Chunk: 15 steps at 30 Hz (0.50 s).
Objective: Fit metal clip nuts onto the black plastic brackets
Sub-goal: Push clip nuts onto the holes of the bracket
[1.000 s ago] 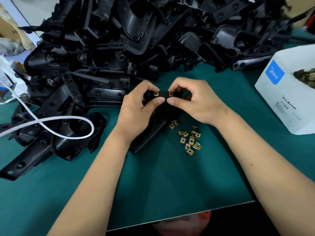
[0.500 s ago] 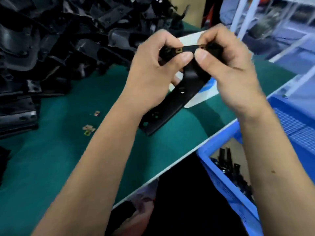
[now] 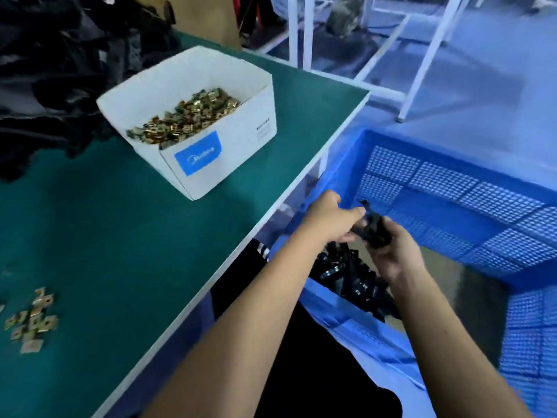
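Both hands hold one black plastic bracket (image 3: 373,232) over the blue crate (image 3: 452,206) to the right of the table. My left hand (image 3: 333,220) grips its left end, and my right hand (image 3: 394,256) grips it from below. Several black brackets (image 3: 352,279) with clip nuts lie in the crate under my hands. A small heap of loose metal clip nuts (image 3: 31,319) lies on the green mat at the left. A white box (image 3: 232,137) full of clip nuts (image 3: 184,116) stands on the table.
A blurred pile of black brackets (image 3: 60,64) fills the table's far left. The green table (image 3: 120,236) ends in a white edge running diagonally beside the crate. White frame legs (image 3: 428,52) stand on the blue floor beyond.
My view and both hands have swung right, from the table down over the blue crate, carrying the bracket. The bracket has gone from chest height above the mat to low inside the crate.
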{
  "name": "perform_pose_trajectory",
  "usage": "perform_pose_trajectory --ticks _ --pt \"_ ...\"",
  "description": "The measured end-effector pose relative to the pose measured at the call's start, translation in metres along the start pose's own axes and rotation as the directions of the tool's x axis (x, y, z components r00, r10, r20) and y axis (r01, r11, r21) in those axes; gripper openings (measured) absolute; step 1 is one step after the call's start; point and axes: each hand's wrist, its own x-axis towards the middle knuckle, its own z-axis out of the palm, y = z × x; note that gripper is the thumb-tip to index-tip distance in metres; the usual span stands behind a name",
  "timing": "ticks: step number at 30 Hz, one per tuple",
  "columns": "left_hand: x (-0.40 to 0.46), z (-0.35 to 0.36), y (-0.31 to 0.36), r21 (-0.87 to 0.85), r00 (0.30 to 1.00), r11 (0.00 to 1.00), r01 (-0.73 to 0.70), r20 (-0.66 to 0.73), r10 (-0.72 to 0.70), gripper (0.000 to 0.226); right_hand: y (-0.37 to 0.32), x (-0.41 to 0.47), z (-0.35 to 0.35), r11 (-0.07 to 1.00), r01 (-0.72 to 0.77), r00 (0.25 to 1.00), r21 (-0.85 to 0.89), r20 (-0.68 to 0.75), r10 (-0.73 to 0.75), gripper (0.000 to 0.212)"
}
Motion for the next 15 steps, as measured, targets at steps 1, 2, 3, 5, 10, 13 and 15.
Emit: perform_pose_trajectory --ticks 1,2,3,5,10,13,15 --pt "0.009 0.005 -0.017 -0.042 0.998 0.998 0.043 -0.04 -0.045 0.049 0.008 0.006 -0.013 0.995 -0.079 0.991 0.059 -0.102 0.085 0.023" --pt "0.017 0.012 -0.034 -0.093 0.994 0.992 0.088 -0.063 -0.094 0.052 0.014 0.012 -0.027 0.983 -0.139 0.969 0.118 -0.19 0.16 0.027" --pt "0.022 0.015 -0.05 -0.133 0.987 0.982 0.131 -0.072 -0.141 0.056 0.021 0.016 -0.038 0.968 -0.193 0.943 0.162 -0.241 0.228 0.033" --pt "0.026 0.021 -0.079 -0.145 0.973 0.969 0.201 -0.085 -0.214 0.07 0.032 0.016 -0.054 0.943 -0.278 0.912 0.181 -0.257 0.319 0.035" --pt "0.032 0.03 -0.121 -0.037 0.975 0.981 0.189 -0.109 -0.192 0.087 0.048 0.006 -0.059 0.957 -0.267 0.899 0.11 -0.329 0.289 0.054" --pt "0.033 0.033 -0.117 0.006 0.987 0.992 0.127 -0.097 -0.126 0.075 0.051 0.006 -0.049 0.962 -0.257 0.907 0.09 -0.321 0.273 0.054" --pt "0.032 0.032 -0.104 0.038 0.994 0.999 0.034 -0.102 -0.03 0.055 0.047 0.001 -0.035 0.965 -0.254 0.924 0.067 -0.28 0.262 0.048"
